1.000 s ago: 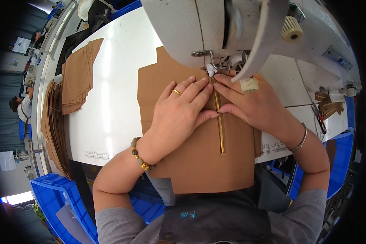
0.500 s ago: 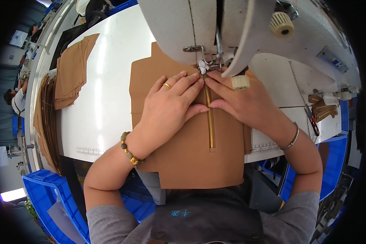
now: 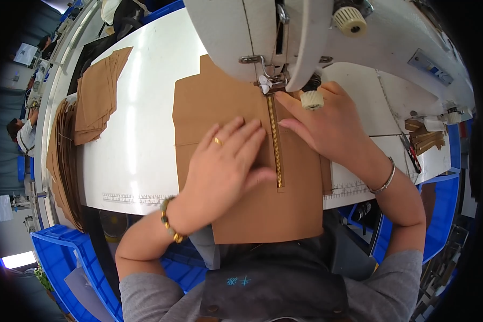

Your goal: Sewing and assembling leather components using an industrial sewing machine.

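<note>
A brown panel [image 3: 263, 214] with a long gold zipper [image 3: 275, 145] lies on the white table under the sewing machine's presser foot [image 3: 269, 87]. My left hand [image 3: 225, 166], slightly blurred, is open over the panel left of the zipper, fingers apart. My right hand [image 3: 327, 123] rests open on the panel to the right of the zipper, its index fingertip beside the presser foot and its thumb near the zipper; part of its fingers is hidden behind the machine's knob [image 3: 311, 100].
Stacks of brown pieces [image 3: 96, 91] lie at the left. Scissors [image 3: 410, 153] and small brown strips [image 3: 429, 139] sit at the right. Blue crates [image 3: 53, 257] flank the table. Other people [image 3: 22, 131] sit beyond the left side.
My left hand has slid down, toward me, away from the presser foot. My right hand stays by the foot, slightly higher. The panel's near edge and zipper end sit farther from me.
</note>
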A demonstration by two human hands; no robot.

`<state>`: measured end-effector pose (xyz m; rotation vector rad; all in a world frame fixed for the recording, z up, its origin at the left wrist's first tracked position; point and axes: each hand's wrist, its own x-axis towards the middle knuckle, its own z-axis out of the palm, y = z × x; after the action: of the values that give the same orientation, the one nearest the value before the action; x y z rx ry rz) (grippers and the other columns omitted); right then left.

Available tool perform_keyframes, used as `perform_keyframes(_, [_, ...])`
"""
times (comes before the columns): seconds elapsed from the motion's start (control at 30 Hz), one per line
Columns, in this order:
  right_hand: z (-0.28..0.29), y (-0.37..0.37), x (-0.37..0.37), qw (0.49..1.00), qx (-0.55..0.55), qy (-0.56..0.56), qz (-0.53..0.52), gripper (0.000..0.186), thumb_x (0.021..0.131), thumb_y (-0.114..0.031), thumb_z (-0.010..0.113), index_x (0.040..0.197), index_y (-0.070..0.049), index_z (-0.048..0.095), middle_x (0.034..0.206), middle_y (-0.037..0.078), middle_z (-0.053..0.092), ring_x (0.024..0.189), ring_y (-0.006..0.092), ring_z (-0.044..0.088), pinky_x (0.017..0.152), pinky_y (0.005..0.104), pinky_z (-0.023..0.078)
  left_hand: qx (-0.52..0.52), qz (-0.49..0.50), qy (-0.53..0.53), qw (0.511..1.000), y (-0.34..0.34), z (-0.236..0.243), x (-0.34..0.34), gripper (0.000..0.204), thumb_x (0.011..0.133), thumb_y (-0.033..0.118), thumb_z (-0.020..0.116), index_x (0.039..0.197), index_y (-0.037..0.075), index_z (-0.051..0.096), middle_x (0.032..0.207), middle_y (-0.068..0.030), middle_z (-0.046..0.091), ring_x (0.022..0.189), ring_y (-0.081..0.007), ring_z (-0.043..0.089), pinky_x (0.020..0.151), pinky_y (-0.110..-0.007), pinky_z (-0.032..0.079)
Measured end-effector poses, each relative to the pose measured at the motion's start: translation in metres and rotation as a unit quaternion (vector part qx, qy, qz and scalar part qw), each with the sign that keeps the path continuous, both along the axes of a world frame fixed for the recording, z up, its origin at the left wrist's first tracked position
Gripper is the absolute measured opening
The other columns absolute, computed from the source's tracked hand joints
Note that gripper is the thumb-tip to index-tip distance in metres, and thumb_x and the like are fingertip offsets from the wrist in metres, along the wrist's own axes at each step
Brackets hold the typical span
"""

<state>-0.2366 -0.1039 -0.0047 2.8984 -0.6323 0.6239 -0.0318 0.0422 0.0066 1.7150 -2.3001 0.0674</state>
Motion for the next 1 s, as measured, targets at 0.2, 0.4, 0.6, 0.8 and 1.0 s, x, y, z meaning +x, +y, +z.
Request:
perform_keyframes(0.2, [0.025, 0.039, -0.046, 0.988, 0.135, -0.069, 0.012, 0.018, 0.083, -0.018, 0.081, 0.089, -0.007, 0.070, 0.086, 0.006, 0.063, 0.082, 0.0265, 0.064, 0.076, 0.0399, 0.051, 0.108, -0.060, -0.072, 0.990, 0.076, 0.007, -0.045, 0.079, 0.083, 0.039, 0.080, 0.145, -0.003, 0.057, 0.152, -0.0193, 0.058, 0.142, -0.0355, 0.054, 0.114, -0.052, 0.044])
perform_keyframes(0.4, [0.015, 0.078, -0.072, 0.958, 0.225, -0.176, 0.023, 0.017, 0.080, -0.006, 0.080, 0.089, -0.005, 0.067, 0.092, 0.008, 0.067, 0.079, 0.0295, 0.066, 0.068, 0.0380, 0.054, 0.141, -0.046, 0.319, 0.936, 0.043, 0.017, -0.004, 0.038, 0.090, 0.004, 0.062, 0.127, -0.003, 0.069, 0.122, -0.0203, 0.071, 0.107, -0.0313, 0.074, 0.091, -0.038, 0.059])
perform_keyframes(0.6, [-0.015, 0.100, -0.045, 0.966, 0.169, -0.164, 0.103, 0.026, 0.077, -0.009, 0.081, 0.099, -0.003, 0.068, 0.099, 0.009, 0.066, 0.088, 0.0291, 0.068, 0.075, 0.0377, 0.057, 0.350, 0.137, 0.506, 0.776, 0.036, 0.040, 0.001, 0.039, 0.111, 0.026, 0.053, 0.119, -0.010, 0.066, 0.095, -0.0140, 0.064, 0.049, -0.0190, 0.066, 0.042, -0.029, 0.050])
perform_keyframes(0.8, [-0.015, 0.100, -0.032, 0.983, 0.059, -0.113, 0.134, 0.029, 0.077, -0.013, 0.080, 0.101, 0.000, 0.070, 0.105, 0.008, 0.066, 0.089, 0.0251, 0.065, 0.074, 0.0351, 0.057, 0.337, 0.137, 0.517, 0.775, 0.040, 0.035, 0.002, 0.039, 0.112, 0.026, 0.052, 0.117, -0.010, 0.066, 0.098, -0.0134, 0.065, 0.051, -0.0205, 0.067, 0.043, -0.028, 0.052])
perform_keyframes(1.0, [-0.012, 0.102, -0.031, 0.981, 0.074, -0.107, 0.142, 0.027, 0.076, -0.012, 0.079, 0.097, 0.001, 0.071, 0.101, 0.008, 0.067, 0.088, 0.0239, 0.064, 0.072, 0.0336, 0.058, 0.346, 0.134, 0.519, 0.770, 0.041, 0.032, 0.005, 0.040, 0.112, 0.027, 0.053, 0.116, -0.010, 0.067, 0.098, -0.0145, 0.066, 0.051, -0.0213, 0.067, 0.047, -0.030, 0.052])
